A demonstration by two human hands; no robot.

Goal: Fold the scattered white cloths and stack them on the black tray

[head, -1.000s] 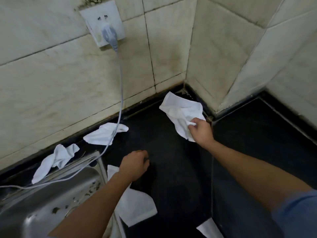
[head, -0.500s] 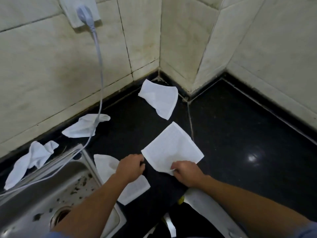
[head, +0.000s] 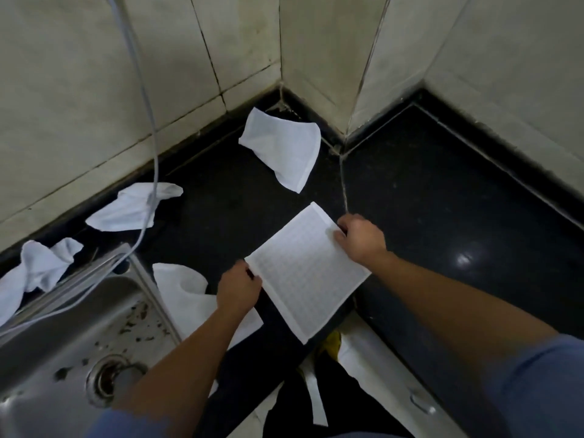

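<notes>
A white cloth [head: 305, 273] lies spread flat as a square on the black counter [head: 442, 216], hanging slightly over the front edge. My left hand [head: 238, 289] pinches its left corner and my right hand [head: 358, 237] pinches its right corner. Another white cloth [head: 284, 151] lies crumpled near the back corner. A third [head: 132, 207] lies by the wall under the cable, and one more [head: 38, 267] is behind the sink. A further cloth [head: 186, 298] sits under my left forearm beside the sink. No black tray is in view.
A steel sink [head: 79, 343] with debris fills the lower left. A grey cable [head: 148, 128] hangs from the wall down over the sink rim. Tiled walls [head: 94, 90] close the counter at the back and right. White drawer fronts [head: 388, 374] show below the counter edge.
My right hand picked one cloth off the pile in the corner and brought it toward me. Both hands now hold it spread flat by opposite corners; my head has tilted down.
</notes>
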